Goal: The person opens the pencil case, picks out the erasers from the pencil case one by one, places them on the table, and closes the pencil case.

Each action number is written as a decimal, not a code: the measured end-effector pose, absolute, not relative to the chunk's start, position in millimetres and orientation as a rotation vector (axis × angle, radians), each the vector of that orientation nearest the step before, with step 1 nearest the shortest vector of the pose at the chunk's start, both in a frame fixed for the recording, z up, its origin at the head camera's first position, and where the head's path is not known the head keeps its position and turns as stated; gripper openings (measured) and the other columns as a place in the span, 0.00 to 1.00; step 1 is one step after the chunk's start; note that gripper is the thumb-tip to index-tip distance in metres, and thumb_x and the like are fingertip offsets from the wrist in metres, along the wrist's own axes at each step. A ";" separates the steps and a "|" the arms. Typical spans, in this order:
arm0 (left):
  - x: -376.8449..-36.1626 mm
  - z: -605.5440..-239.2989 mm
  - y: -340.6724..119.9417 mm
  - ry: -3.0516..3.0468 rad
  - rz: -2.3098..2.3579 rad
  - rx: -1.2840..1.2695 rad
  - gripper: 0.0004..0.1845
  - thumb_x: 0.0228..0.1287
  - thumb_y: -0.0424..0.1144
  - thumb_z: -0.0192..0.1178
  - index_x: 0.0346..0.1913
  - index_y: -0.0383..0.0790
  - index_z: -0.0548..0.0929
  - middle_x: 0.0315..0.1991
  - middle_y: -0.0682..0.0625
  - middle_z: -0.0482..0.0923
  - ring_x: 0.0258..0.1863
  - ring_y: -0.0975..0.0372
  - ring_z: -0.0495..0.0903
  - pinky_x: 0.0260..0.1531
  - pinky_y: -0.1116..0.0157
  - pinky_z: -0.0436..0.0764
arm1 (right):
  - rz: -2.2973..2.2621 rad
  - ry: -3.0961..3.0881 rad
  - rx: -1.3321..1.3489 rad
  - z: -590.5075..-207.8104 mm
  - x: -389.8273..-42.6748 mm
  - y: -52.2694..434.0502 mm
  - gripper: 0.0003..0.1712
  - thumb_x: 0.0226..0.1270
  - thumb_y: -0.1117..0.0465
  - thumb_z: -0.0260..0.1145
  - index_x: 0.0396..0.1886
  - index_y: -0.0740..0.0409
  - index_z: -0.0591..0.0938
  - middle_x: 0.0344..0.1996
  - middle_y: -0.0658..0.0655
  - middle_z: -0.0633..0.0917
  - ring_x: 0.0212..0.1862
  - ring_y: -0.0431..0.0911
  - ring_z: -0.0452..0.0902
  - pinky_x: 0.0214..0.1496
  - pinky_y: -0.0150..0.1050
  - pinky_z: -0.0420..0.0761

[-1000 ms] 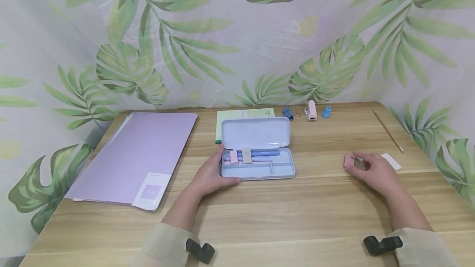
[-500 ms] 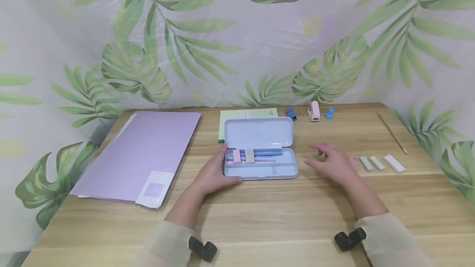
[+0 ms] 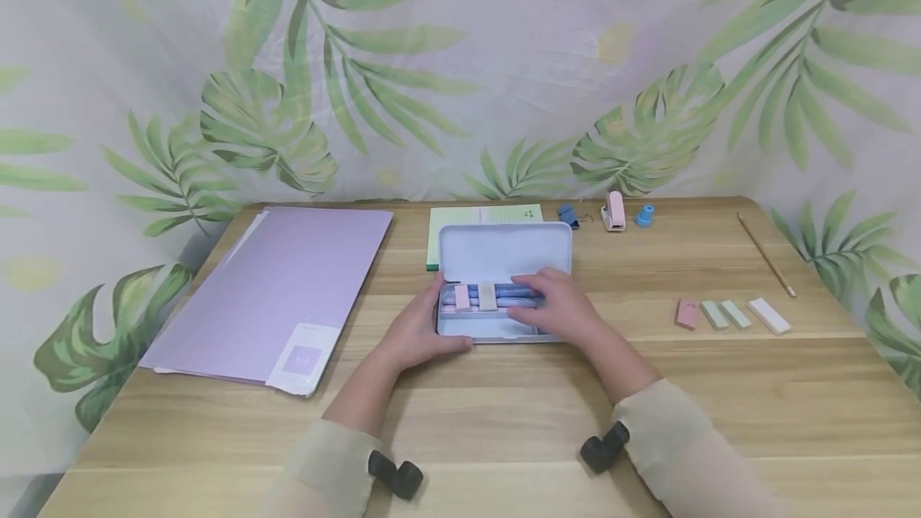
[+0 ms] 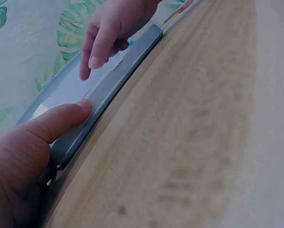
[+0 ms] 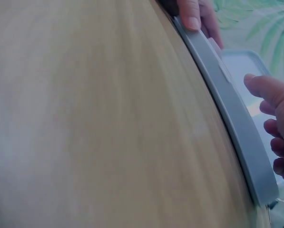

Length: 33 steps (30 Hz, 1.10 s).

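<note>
The right hand [image 3: 560, 312] reaches into the open case [image 3: 504, 258] in the middle of the frame, fingers bent loosely over the blue pens [image 3: 504, 292]; I cannot tell if it pinches one. The left hand [image 3: 417, 334] holds the case's left end, thumb on its front edge. Four small erasers [image 3: 730, 315] lie in a row on the table [image 3: 504, 422] at the right.

The head view looks forward and down across the whole table [image 3: 504, 422]. Both wrist views sit low and close at the tabletop, facing the pencil case [image 4: 108, 85] from opposite ends; all three share it.
</note>
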<state>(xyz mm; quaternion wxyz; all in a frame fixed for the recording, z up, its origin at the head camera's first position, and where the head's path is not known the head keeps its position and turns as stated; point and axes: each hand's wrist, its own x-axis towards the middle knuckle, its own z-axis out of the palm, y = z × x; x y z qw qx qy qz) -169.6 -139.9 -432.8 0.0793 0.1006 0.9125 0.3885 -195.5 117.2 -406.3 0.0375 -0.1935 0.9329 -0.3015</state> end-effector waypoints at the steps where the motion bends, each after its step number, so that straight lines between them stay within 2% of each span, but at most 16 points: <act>1: -169.6 -432.7 -140.1 2.730 1.164 0.300 0.67 0.43 0.57 0.76 0.79 0.44 0.43 0.78 0.42 0.51 0.76 0.49 0.55 0.73 0.49 0.60 | -0.895 2.864 -0.606 -406.6 -197.1 112.4 0.34 0.57 0.43 0.72 0.62 0.51 0.80 0.42 0.54 0.80 0.45 0.46 0.72 0.48 0.41 0.75; 5: -169.3 -433.0 -140.5 2.730 1.171 0.307 0.67 0.43 0.57 0.76 0.79 0.44 0.43 0.78 0.42 0.51 0.76 0.48 0.55 0.73 0.49 0.60 | -0.815 2.858 -0.649 -407.7 -203.6 97.5 0.35 0.57 0.43 0.72 0.63 0.51 0.80 0.47 0.55 0.81 0.49 0.48 0.73 0.55 0.46 0.76; 10: -169.2 -433.5 -139.9 2.731 1.164 0.315 0.67 0.43 0.58 0.76 0.79 0.43 0.43 0.78 0.42 0.51 0.76 0.49 0.56 0.73 0.49 0.60 | -0.771 2.831 -0.647 -411.8 -211.2 89.4 0.34 0.56 0.44 0.73 0.62 0.51 0.80 0.48 0.54 0.81 0.51 0.47 0.73 0.59 0.45 0.75; 19: -169.6 -433.4 -139.9 2.738 1.163 0.320 0.66 0.44 0.57 0.76 0.79 0.42 0.43 0.78 0.41 0.51 0.76 0.48 0.55 0.73 0.49 0.60 | -0.957 2.840 -0.592 -411.9 -211.3 92.3 0.31 0.54 0.45 0.75 0.57 0.51 0.82 0.45 0.53 0.81 0.47 0.47 0.73 0.53 0.44 0.76; 28: -169.6 -432.1 -139.9 2.746 1.155 0.327 0.66 0.44 0.56 0.75 0.79 0.41 0.43 0.78 0.40 0.52 0.76 0.47 0.56 0.73 0.49 0.60 | -1.117 2.799 -0.348 -393.8 -192.6 150.0 0.36 0.56 0.41 0.72 0.64 0.46 0.76 0.51 0.55 0.78 0.53 0.51 0.72 0.51 0.48 0.77; 33: -170.0 -432.2 -140.8 2.748 1.134 0.329 0.66 0.44 0.57 0.75 0.79 0.41 0.43 0.78 0.40 0.51 0.76 0.47 0.55 0.73 0.49 0.60 | -1.073 2.895 -0.223 -393.2 -180.4 202.2 0.39 0.58 0.38 0.70 0.66 0.50 0.74 0.53 0.61 0.78 0.54 0.55 0.73 0.48 0.48 0.76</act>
